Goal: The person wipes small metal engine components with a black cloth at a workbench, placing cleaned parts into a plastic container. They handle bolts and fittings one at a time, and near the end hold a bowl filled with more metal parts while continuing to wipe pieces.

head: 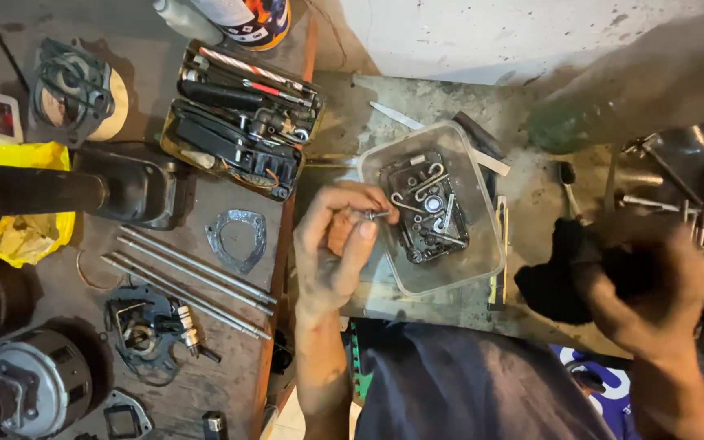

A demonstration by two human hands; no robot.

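Risk: small metal part (375,215) pinched in my left hand (332,253) could slip into the plastic tub (482,269); right hand (653,293) clenches a black rag (552,281).

A grimy grey worktop (482,102) meets a dark wooden board (59,285) under dim light; a pale wall (490,33) stands behind.
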